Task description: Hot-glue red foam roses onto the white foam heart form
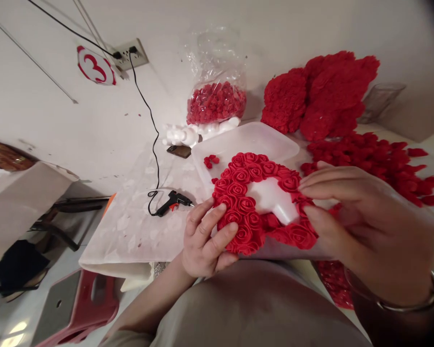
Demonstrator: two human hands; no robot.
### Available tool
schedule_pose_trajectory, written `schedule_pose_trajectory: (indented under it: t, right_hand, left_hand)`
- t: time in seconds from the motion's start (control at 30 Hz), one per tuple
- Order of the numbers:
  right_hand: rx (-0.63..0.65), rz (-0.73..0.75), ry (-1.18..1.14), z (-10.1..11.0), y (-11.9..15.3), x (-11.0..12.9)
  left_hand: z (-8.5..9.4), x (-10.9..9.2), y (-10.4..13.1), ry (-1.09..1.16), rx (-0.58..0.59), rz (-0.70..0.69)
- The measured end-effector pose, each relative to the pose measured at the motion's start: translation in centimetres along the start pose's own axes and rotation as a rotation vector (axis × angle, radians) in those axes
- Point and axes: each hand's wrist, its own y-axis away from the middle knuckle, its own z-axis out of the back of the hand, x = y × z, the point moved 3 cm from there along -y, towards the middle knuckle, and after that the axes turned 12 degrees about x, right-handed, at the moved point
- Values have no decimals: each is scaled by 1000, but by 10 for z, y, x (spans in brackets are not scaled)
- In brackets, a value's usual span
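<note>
A white foam form, partly covered with red artificial roses, is held in front of my body, over the table's near edge. A smooth white area shows in its middle and lower right. My left hand grips its left side, fingers spread over the roses. On the other side, my right hand has thumb and index finger closed about a red rose at the form's right edge; the fingers partly hide it. A black glue gun lies left of my left hand, its cord running up to the wall outlet.
Behind the form lies a translucent tray with a few red petals. Farther back are a bag of small roses, white foam pieces and a phone. Red rose heaps fill the right. A red stool stands lower left.
</note>
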Motion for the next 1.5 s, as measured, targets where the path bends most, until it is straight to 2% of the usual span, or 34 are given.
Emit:
schedule_pose_trajectory:
  t: [0.1, 0.27, 0.37, 0.47, 0.53, 0.63, 0.7, 0.8, 0.9, 0.97, 1.17, 1.33, 1.5]
  right_hand:
    - [16, -54, 65, -5, 1, -11]
    - [31, 22, 36, -12, -3, -18]
    - [35, -4, -2, -9, -3, -18]
    - [31, -46, -47, -6, -1, -18]
    - [7, -76, -77, -5, 2, -19]
    - [-72, -126, -186, -4, 8, -23]
    - [-142, -170, -244, -2, 12, -27]
    - [-226, -276, -221, 0, 16, -37]
    - [-242, -393, -184, -2, 17, -50]
    - [-225, -457, -170, -5, 15, -58]
    - [-101, -532, -157, -16, 11, -73]
    - [-92, -551, -153, -16, 13, -78]
    - [-113, -559, -152, -15, 16, -83]
  left_hand:
    - [2, 2, 0, -23, 6, -9]
    - [12, 20, 2, -7, -52, 19]
    - [23, 48, -3, 35, -95, 167]
    - [27, 88, -21, 100, -30, 337]
    - [20, 118, -38, 106, 111, 449]
    - [-7, 158, -63, 2, 505, 601]
    - [-31, 176, -76, -18, 711, 613]
    - [-66, 193, -87, -8, 937, 588]
    - [-94, 199, -88, -23, 1188, 588]
    - [-107, 198, -87, -34, 1332, 585]
    - [-134, 176, -84, -17, 1623, 570]
    - [-148, 168, -79, 4, 1701, 602]
    - [-144, 168, -77, 6, 1675, 622]
